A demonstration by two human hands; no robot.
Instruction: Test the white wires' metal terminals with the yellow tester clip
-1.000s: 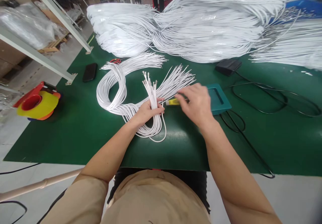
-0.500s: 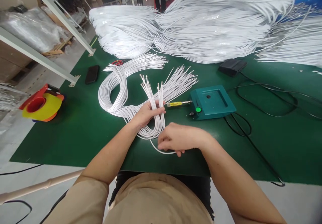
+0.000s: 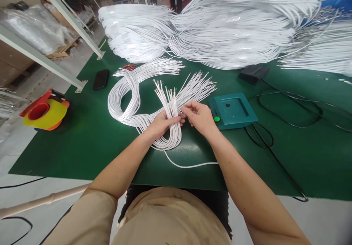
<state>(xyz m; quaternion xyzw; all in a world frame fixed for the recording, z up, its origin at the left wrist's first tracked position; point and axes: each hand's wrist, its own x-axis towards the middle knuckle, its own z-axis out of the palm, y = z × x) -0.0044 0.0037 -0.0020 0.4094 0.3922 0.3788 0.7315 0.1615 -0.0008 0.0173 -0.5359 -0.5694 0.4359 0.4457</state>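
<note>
Left edge of the green bench (image 3: 41, 160): tape dispenser (image 3: 59, 114), perhaps parked there to be within reach yet out of the way; phone (image 3: 101, 79) near the same edge, farther back. Next, mid-bench, coiled white wires (image 3: 115, 103), their curve probably keeping long lengths compact. Left hand (image 3: 161, 124) between coil and near edge, grip closed around a loop of white wires (image 3: 176, 131), ends up and fanned toward the far edge, likely to keep the tips sorted. Right hand (image 3: 200, 117) just beside it, fingertips drawn together; cannot tell whether that grip has a wire end. One loose wire (image 3: 189, 167) runs along the near edge, out of sight at the right forearm. Big wire bundles (image 3: 228, 36) heaped toward the far edge, presumably as stock. Right of the hand, teal box (image 3: 232, 122), shallow recess in its top, green button (image 3: 217, 119) hand-side. Far right corner: blue tray (image 3: 337, 2), small metallic bits inside, too small to identify.
</note>
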